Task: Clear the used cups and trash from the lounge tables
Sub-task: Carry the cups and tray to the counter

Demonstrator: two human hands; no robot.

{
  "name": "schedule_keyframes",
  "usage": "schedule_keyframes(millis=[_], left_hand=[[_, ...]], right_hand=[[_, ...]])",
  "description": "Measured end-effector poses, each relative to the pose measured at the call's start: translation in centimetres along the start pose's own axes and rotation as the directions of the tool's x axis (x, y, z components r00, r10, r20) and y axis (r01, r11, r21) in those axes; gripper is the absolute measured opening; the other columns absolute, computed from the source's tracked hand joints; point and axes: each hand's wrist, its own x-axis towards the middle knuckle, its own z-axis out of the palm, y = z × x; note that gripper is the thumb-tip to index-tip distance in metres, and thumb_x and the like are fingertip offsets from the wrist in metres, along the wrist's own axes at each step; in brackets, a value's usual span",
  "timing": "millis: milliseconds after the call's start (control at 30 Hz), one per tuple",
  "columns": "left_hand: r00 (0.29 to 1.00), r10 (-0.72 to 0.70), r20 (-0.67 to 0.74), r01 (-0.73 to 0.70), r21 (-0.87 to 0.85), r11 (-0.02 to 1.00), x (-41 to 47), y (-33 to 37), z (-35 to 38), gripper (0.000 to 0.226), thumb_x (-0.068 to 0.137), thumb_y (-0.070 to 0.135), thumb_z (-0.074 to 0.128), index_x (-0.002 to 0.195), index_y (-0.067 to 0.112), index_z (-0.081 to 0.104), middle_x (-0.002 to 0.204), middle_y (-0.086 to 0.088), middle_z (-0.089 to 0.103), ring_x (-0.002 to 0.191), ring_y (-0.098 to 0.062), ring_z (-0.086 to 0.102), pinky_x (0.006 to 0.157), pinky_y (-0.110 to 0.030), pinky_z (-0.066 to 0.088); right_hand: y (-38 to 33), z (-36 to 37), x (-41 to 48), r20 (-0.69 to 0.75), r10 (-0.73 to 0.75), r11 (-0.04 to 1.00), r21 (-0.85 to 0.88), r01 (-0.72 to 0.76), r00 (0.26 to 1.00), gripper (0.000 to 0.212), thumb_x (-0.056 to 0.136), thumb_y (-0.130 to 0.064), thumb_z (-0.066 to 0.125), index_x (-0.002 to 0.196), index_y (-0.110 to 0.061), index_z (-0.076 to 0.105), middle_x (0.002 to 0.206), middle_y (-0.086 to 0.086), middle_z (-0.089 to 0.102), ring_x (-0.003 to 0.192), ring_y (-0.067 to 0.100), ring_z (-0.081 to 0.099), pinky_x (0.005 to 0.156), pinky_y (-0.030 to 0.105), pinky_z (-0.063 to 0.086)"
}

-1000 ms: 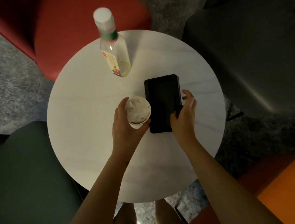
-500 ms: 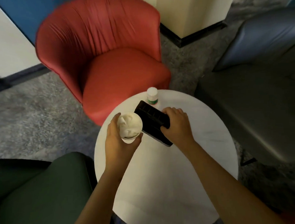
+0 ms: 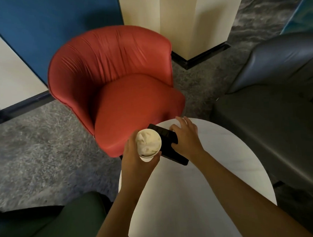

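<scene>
Both have moved farther across the table (image 3: 200, 197): left hand (image 3: 136, 162) grips the cup (image 3: 148, 143); right hand (image 3: 186, 137) holds the case (image 3: 169, 152) beside it.

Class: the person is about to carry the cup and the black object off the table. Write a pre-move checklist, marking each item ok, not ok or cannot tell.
1. Left hand grips cup: ok.
2. Cup upright, tissue inside its rim: ok.
3. Right hand holds black object: ok, thumb on top, fingers round its far edge.
4. Black object lifted clear of table: cannot tell.
5. No trash left on table: cannot tell; the hands hide its far edge.
</scene>
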Motion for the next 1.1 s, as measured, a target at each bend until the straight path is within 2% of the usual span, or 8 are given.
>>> schedule_keyframes(millis=[133, 300, 467, 567, 667, 833, 933, 1100], left_hand=[[0.999, 0.024, 0.037, -0.024, -0.016, 1.0, 0.9, -0.6, 0.2, 0.073, 0.063, 0.019, 0.083, 0.125, 0.014, 0.045, 0.11, 0.008, 0.051, 0.101, -0.012, 0.052, 0.076, -0.016, 0.041], [0.999, 0.023, 0.045, -0.022, -0.013, 1.0, 1.7, -1.4, 0.4, 0.074, 0.062, 0.02, 0.083, 0.125, 0.019, 0.044, 0.106, 0.018, 0.047, 0.098, -0.003, 0.048, 0.07, -0.001, 0.037], [0.998, 0.036, 0.054, -0.036, -0.013, 0.999, 2.3, -2.0, 0.4, 0.071, 0.062, 0.019, 0.083, 0.122, 0.017, 0.046, 0.107, 0.011, 0.051, 0.098, -0.011, 0.052, 0.071, -0.008, 0.037], [0.997, 0.031, 0.07, -0.031, -0.008, 0.999, 2.5, -2.2, 0.4, 0.074, 0.062, 0.021, 0.083, 0.125, 0.014, 0.045, 0.113, 0.001, 0.055, 0.103, -0.014, 0.053, 0.073, -0.01, 0.039], [0.996, 0.037, 0.081, -0.036, -0.016, 0.999, 2.6, -2.1, 0.5, 0.076, 0.062, 0.022, 0.083, 0.127, 0.013, 0.044, 0.116, -0.002, 0.056, 0.105, -0.016, 0.053, 0.077, -0.02, 0.043], [0.994, 0.073, 0.075, -0.072, -0.022, 0.997, 2.7, -1.6, 0.7, 0.073, 0.062, 0.018, 0.084, 0.123, 0.012, 0.046, 0.11, 0.002, 0.054, 0.099, -0.014, 0.053, 0.076, -0.018, 0.042], [0.994, 0.08, 0.079, -0.078, -0.029, 0.997, 2.5, -1.4, 0.9, 0.07, 0.062, 0.019, 0.083, 0.122, 0.016, 0.046, 0.107, 0.006, 0.053, 0.095, -0.01, 0.053, 0.071, -0.009, 0.04], [0.99, 0.081, 0.115, -0.082, 0.002, 0.997, 2.4, -1.2, 1.2, 0.07, 0.061, 0.02, 0.083, 0.121, 0.014, 0.046, 0.108, 0.002, 0.056, 0.094, -0.008, 0.052, 0.068, -0.003, 0.039]], right_hand=[[0.2, 0.9, 0.6, 0.022, 0.031, 1.0, -0.002, -0.031, 0.999, 0.041, 0.075, -0.023, 0.072, 0.111, -0.017, 0.055, 0.142, 0.009, 0.036, 0.134, 0.027, 0.024, 0.108, 0.045, 0.024], [0.7, 1.5, 0.8, 0.018, 0.044, 0.999, -0.012, -0.043, 0.999, 0.04, 0.071, -0.024, 0.074, 0.107, -0.018, 0.058, 0.137, 0.008, 0.04, 0.13, 0.027, 0.028, 0.104, 0.044, 0.028], [0.7, 1.9, 1.0, 0.027, 0.072, 0.997, 0.003, -0.072, 0.997, 0.037, 0.068, -0.018, 0.076, 0.101, -0.017, 0.058, 0.131, 0.007, 0.04, 0.118, 0.027, 0.032, 0.093, 0.039, 0.039], [0.5, 2.1, 1.0, 0.006, 0.099, 0.995, 0.02, -0.099, 0.995, 0.037, 0.07, -0.015, 0.076, 0.102, -0.015, 0.057, 0.129, 0.007, 0.04, 0.117, 0.027, 0.033, 0.093, 0.037, 0.038], [0.3, 2.1, 0.9, -0.03, 0.139, 0.99, 0.038, -0.137, 0.99, 0.035, 0.072, -0.011, 0.074, 0.102, -0.014, 0.057, 0.127, 0.008, 0.042, 0.115, 0.026, 0.034, 0.093, 0.037, 0.038], [0.6, 1.4, 0.5, -0.047, 0.177, 0.984, 0.039, -0.175, 0.983, 0.029, 0.074, -0.009, 0.072, 0.099, -0.009, 0.057, 0.128, 0.011, 0.041, 0.114, 0.027, 0.035, 0.092, 0.035, 0.039], [1.0, 1.1, 0.3, -0.012, 0.193, 0.981, -0.001, -0.193, 0.981, 0.033, 0.078, -0.011, 0.069, 0.107, -0.011, 0.054, 0.133, 0.014, 0.036, 0.119, 0.029, 0.034, 0.094, 0.036, 0.042], [1.3, 0.4, 0.3, 0.049, 0.212, 0.977, -0.041, -0.21, 0.976, 0.033, 0.078, -0.009, 0.068, 0.107, -0.012, 0.052, 0.124, 0.015, 0.037, 0.109, 0.029, 0.039, 0.087, 0.035, 0.044]])
